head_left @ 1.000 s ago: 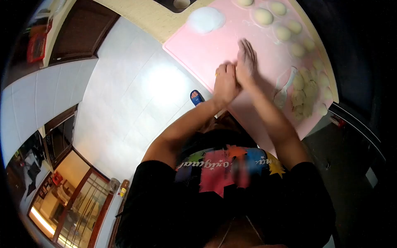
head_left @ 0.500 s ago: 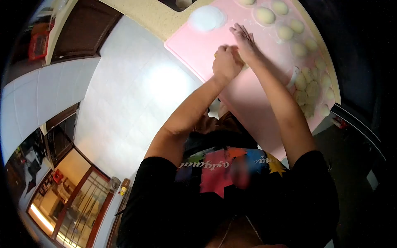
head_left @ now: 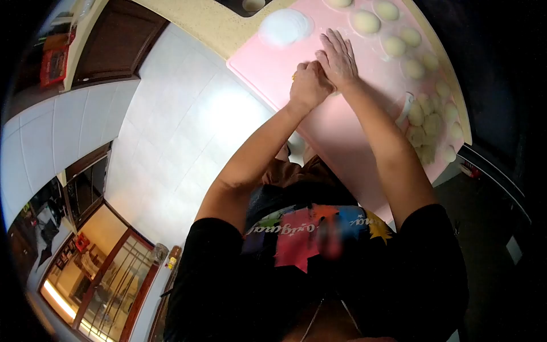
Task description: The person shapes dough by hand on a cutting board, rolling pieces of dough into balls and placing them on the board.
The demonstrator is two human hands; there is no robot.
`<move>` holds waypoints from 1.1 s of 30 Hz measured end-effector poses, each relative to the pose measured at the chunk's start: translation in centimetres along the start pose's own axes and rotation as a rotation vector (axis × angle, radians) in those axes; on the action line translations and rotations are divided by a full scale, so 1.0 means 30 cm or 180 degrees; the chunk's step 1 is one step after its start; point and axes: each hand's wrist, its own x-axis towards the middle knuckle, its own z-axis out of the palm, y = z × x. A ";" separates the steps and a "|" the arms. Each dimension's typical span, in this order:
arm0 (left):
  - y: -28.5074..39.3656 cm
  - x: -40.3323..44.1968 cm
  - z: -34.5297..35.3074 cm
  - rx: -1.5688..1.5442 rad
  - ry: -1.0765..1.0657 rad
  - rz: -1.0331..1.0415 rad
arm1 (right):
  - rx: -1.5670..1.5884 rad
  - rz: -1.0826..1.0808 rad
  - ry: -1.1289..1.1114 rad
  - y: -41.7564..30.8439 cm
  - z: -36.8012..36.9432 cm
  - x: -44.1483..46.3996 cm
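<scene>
While the right hand (head_left: 340,64) stretches its fingers out, slightly parted, the left hand (head_left: 310,85) curls beside it, touching; what its fingers grip I can't tell. A pale bit of dough (head_left: 336,93) shows under them on the pink mat (head_left: 273,74). Beyond sit smooth dough balls (head_left: 365,22) and, to the right, clustered dough pieces (head_left: 431,123).

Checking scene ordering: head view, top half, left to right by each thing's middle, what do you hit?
Red package, dark brown cabinet door, white powder mound, left hand, right hand, largest-looking dough ball, clustered dough pieces.
</scene>
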 end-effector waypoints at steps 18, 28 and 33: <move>-0.011 0.023 -0.039 -0.0045 -0.0384 -0.0115 | -0.0060 -0.0037 -0.0019 -0.019 -0.020 -0.007; -0.027 -0.309 0.084 -0.0053 0.0207 0.0365 | 0.0448 0.0878 -0.0286 -0.188 -0.081 -0.333; -0.060 -0.132 -0.013 -0.0383 -0.0159 -0.0059 | 0.0198 0.0451 -0.0095 -0.115 -0.071 -0.123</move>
